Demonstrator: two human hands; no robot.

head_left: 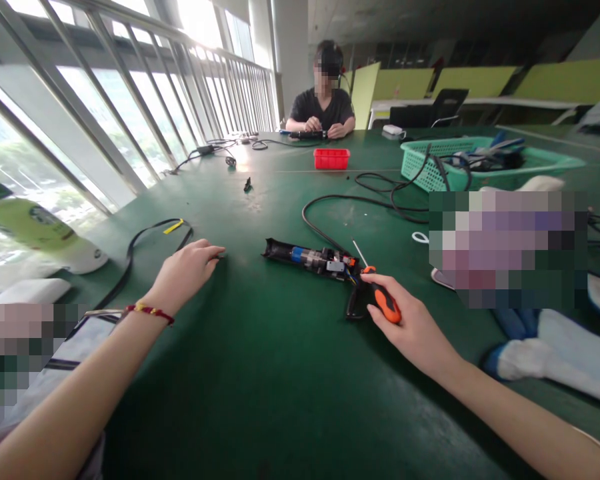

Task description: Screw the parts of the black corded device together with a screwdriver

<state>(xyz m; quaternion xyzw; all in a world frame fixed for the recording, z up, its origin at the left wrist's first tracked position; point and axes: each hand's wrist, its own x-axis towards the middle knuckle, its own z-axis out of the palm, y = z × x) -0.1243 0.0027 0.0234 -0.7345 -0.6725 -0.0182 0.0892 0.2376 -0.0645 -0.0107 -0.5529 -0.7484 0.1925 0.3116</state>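
My right hand (415, 320) is closed around an orange-and-black screwdriver (387, 303), its thin metal shaft pointing away and up to the left. Just left of that hand lies an opened black handheld electric device (315, 260). Its inner parts show: a blue band, grey metal pieces, a small silver block and coloured wires. From its right end a black cord (325, 200) curves off. My left hand (193, 267) is over the table left of the device, apart from it, fingers closed together. Something small and dark shows at its fingertips, too small to name.
Across the green table (240, 373) a person (325, 100) handles a dark object. A red tray (331, 159) and a green basket (440, 175) with tools stand farther back. A black strap (130, 260) and a bottle (45, 230) are left; gloves (570, 347) lie right.
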